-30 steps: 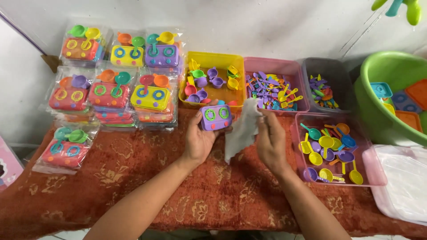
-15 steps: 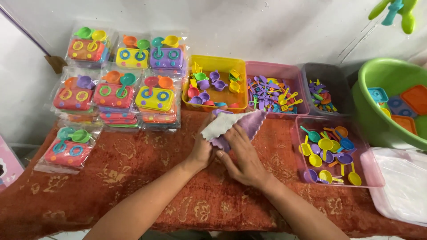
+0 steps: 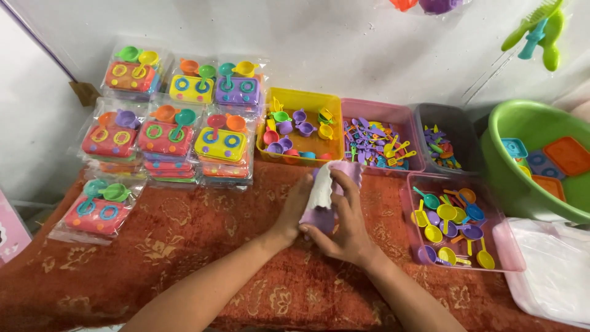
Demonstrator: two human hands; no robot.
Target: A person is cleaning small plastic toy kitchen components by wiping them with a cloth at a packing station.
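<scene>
Both my hands meet over the red patterned cloth (image 3: pixel 203 246) in the middle of the table. They hold a purple toy stove (image 3: pixel 340 173) that sits partly inside a clear plastic bag (image 3: pixel 319 193). My left hand (image 3: pixel 293 209) grips the bag and toy from the left side. From the right and below, my right hand (image 3: pixel 347 224) clasps the same bundle. Most of the toy is hidden by the bag and my fingers.
Stacks of bagged toy stove sets (image 3: pixel 166 135) fill the left. Behind stand a yellow bin of toy cups (image 3: pixel 301 101), a pink bin of small utensils (image 3: pixel 393 114) and a grey bin (image 3: pixel 452 120). Right: a pink tray of toy pans (image 3: pixel 510 258), a green tub (image 3: pixel 522 117), clear bags (image 3: pixel 553 270).
The purple toy was held bare beside the bag a second ago. My hands have since come together and the bag now wraps around the toy.
</scene>
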